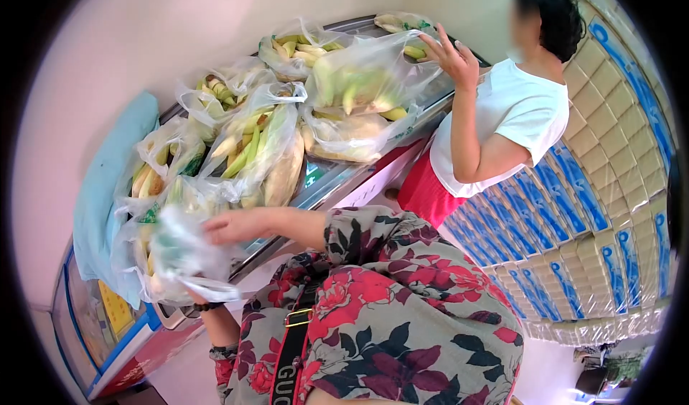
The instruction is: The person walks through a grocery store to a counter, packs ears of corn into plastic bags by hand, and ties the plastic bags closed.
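Note:
A thin clear plastic bag (pixel 183 247) with green print is blurred by motion between my hands. My right hand (pixel 231 227) reaches in from the right, its fingers closed on the bag's upper side. Lower down, my left hand (pixel 195 296), with a dark beaded bracelet at the wrist, grips the bag's lower edge; its fingertips are covered by the plastic. Directly behind are bags of corn (pixel 154 179) with green and pale husks. Another open bag of corn (pixel 255 143) lies a little farther off.
Bagged corn covers much of the glass-topped freezer (pixel 316 197). A light blue cloth (pixel 108 197) hangs at its left end. Across the freezer corner, another person (pixel 502 118) in a white top lifts a bag of corn (pixel 359 75). Wrapped packs (pixel 603 118) are stacked at the right.

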`<action>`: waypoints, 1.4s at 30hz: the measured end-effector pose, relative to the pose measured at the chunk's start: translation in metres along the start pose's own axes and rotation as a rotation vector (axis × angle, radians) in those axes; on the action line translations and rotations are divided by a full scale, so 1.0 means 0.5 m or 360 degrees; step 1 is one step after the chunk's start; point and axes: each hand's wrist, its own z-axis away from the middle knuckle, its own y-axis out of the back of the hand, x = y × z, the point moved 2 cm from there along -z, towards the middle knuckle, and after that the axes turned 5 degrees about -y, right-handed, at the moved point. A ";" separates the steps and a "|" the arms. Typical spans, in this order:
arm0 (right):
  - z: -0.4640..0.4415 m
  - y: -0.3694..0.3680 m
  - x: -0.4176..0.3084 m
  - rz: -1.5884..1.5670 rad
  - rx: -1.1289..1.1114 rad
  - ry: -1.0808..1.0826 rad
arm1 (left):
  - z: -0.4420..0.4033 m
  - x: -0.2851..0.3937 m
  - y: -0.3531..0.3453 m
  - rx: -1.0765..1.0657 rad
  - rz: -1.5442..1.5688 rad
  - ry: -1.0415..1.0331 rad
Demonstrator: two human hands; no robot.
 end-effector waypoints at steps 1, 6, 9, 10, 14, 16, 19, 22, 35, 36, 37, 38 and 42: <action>0.029 0.004 -0.034 -0.0072 0.0118 -0.0030 | -0.004 0.028 0.000 0.0225 0.0688 0.0040; 0.081 -0.002 -0.115 0.0775 0.0695 0.0541 | -0.019 0.098 -0.017 0.0520 -0.0250 -0.0530; 0.054 -0.054 -0.087 0.1453 0.0850 0.0590 | -0.002 0.156 -0.094 0.0207 -0.1036 -0.0814; 0.051 -0.060 -0.081 0.1261 0.0750 0.0566 | 0.001 0.159 -0.110 0.0172 -0.0926 -0.0778; 0.032 -0.077 -0.065 0.0851 0.0527 0.0565 | -0.001 0.162 -0.140 0.0077 -0.0569 -0.0657; 0.035 -0.089 -0.064 0.0905 0.0545 0.0428 | -0.001 0.162 -0.140 0.0058 -0.0462 -0.0599; 0.022 -0.062 -0.048 0.0982 0.0699 0.0627 | 0.009 0.170 -0.144 -0.0024 -0.0300 -0.0442; 0.048 -0.027 -0.087 0.1419 0.0936 0.0384 | 0.036 0.231 -0.170 -0.0168 -0.0093 -0.0208; 0.051 -0.114 -0.076 0.0814 0.0475 0.0903 | 0.041 0.205 -0.188 0.0109 0.1284 0.0307; 0.056 -0.110 -0.085 0.0770 0.0411 0.0841 | 0.036 0.199 -0.188 0.0211 0.1271 0.0319; 0.060 -0.103 -0.096 0.0730 0.0347 0.0782 | 0.024 0.180 -0.169 0.0293 0.1139 0.0220; 0.064 -0.095 -0.103 0.0690 0.0285 0.0724 | 0.008 0.154 -0.139 0.0374 0.1005 0.0121; 0.089 -0.018 -0.077 0.1160 0.0629 0.0842 | -0.010 0.207 -0.099 0.0743 0.0691 -0.0130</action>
